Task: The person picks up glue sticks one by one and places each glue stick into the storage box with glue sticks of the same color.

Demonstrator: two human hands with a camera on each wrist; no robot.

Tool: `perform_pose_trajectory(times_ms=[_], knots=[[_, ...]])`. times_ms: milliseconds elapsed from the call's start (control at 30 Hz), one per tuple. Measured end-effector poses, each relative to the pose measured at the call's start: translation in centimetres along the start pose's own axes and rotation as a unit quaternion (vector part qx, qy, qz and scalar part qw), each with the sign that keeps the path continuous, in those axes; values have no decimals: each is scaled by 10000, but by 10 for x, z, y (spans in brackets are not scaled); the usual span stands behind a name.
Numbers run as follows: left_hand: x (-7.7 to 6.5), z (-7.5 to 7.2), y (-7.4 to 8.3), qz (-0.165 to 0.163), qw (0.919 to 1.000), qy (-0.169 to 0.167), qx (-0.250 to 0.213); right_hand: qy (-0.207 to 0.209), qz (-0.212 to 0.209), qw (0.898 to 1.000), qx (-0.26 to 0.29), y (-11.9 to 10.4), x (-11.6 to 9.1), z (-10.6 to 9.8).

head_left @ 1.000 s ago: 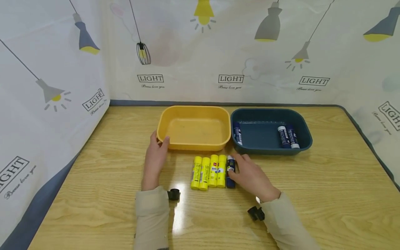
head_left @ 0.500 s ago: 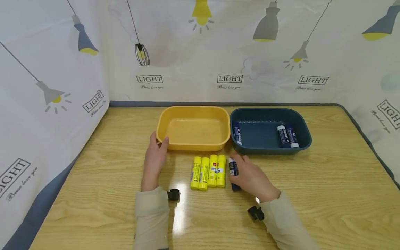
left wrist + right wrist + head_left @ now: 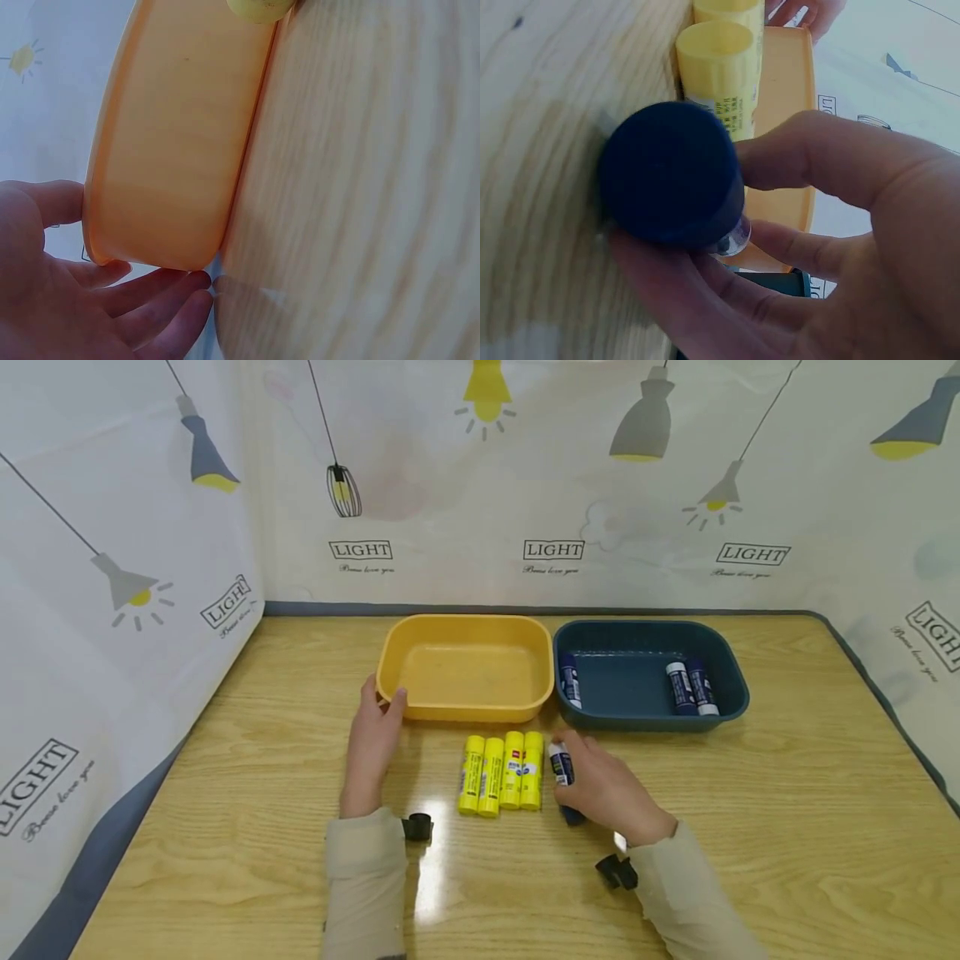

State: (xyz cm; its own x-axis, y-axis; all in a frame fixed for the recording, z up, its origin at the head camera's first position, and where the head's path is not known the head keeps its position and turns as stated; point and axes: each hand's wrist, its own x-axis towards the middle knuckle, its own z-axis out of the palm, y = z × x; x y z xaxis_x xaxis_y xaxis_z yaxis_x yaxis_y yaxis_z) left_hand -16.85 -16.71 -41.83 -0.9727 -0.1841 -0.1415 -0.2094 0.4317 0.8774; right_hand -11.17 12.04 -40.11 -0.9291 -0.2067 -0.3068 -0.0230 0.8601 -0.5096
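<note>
My right hand (image 3: 611, 785) holds a dark blue glue stick (image 3: 562, 766) with a white end between thumb and fingers. In the right wrist view the dark round end of this glue stick (image 3: 667, 176) faces the camera, close over the wood. Just left of it, several yellow glue sticks (image 3: 512, 770) lie side by side on the table. My left hand (image 3: 372, 739) grips the near left corner of a yellow plastic bin (image 3: 465, 713). In the left wrist view, its thumb is at the rim and its fingers bend around the bin's end wall (image 3: 165, 244).
A dark blue bin (image 3: 645, 723) stands right against the yellow one. It holds a blue glue stick (image 3: 571, 681) at its left end and two more glue sticks (image 3: 692, 687) at the right. A printed curtain (image 3: 450, 560) closes off the table's back and sides.
The blue glue stick has come away from the yellow row, to the right, and now tilts in my right hand. My left hand stays at the bin's corner.
</note>
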Motion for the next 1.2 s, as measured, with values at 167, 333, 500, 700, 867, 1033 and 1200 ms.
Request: perform_pose_trajectory(times_ms=[167,333,500,700,867,1033,1200], knots=[[-1,0,0,52,10000,2,-31,-14,-143,9999,-9,-1,-4,-3],[1,0,0,93,9999,-21,-51,-116,55,9998,130,-2,-14,-15],[3,-1,1,100,9999,76,22,48,-169,9996,199,-1,-25,-34],[2,-1,-1,76,10000,-2,49,414,-513,9977,-151,7,-32,-63],[2,-2,-1,133,9999,14,31,566,-617,9957,-387,21,-31,-92],[2,-2,-1,129,9999,25,17,530,-500,9957,-578,36,-28,-124],[1,-1,0,143,9999,47,11,227,-284,9977,-572,52,-14,-151]])
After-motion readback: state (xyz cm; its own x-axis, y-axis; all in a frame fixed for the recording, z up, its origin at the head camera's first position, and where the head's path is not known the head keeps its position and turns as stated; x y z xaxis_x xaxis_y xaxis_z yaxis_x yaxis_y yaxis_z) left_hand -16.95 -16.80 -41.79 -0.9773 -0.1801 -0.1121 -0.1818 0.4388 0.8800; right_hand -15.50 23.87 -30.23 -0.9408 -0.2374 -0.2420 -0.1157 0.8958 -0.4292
